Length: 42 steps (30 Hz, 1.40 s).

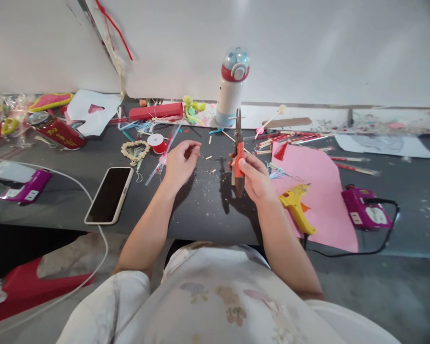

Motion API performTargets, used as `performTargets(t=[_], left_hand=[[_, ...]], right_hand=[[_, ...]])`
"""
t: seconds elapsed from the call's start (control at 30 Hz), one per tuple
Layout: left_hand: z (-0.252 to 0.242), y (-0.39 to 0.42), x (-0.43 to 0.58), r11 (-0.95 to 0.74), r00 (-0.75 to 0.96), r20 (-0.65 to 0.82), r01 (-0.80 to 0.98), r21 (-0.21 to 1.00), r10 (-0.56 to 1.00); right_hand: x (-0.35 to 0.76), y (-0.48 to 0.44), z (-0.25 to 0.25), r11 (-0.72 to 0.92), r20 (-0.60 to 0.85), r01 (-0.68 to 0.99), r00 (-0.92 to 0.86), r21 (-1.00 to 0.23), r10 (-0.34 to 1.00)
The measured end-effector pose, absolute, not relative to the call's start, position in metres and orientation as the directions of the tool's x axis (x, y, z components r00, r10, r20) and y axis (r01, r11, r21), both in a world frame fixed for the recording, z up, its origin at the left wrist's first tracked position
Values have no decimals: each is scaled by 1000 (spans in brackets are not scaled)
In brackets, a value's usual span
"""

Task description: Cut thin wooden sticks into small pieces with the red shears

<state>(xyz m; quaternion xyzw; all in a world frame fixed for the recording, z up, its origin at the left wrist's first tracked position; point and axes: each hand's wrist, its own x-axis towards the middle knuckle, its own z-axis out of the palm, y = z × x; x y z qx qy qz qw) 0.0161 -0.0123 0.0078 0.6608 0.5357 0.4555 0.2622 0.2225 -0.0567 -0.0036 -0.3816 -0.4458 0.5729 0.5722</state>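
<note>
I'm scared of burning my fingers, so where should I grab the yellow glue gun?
Probably by its handle, coming from the table's near edge: the glue gun lies on its side on pink paper, handle slanting toward that edge, nozzle at the far end.

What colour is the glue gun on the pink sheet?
Yellow: the glue gun shows in the head view, the only one here.

So your orange-handled tool looks like smooth plastic on the grip, with dark metal up top. Your tabletop is matt and kinda gritty. Pink sheet? Flat matt paper. Glue gun is smooth plastic, your phone has a glossy screen, and that drink can is shiny metal.
</note>
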Motion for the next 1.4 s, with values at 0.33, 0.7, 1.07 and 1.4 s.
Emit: performTargets(t=[0.33,0.7,1.07,1.4], left_hand=[[-8,-28,38,-104,509,50,77,992,859],[-26,-40,57,-85,599,123,-91,992,792],[-39,-38,59,-118,556,181,-148,982,811],[-38,-39,58,-190,505,221,-113,975,835]], right_hand=[[213,-54,-14,109,118,-221,-29,-969,993],[208,-61,-10,174,188,-143,-91,-974,978],[205,-61,-11,155,184,-218,-122,-964,975],[206,-62,-7,152,191,-251,-140,-956,971]])
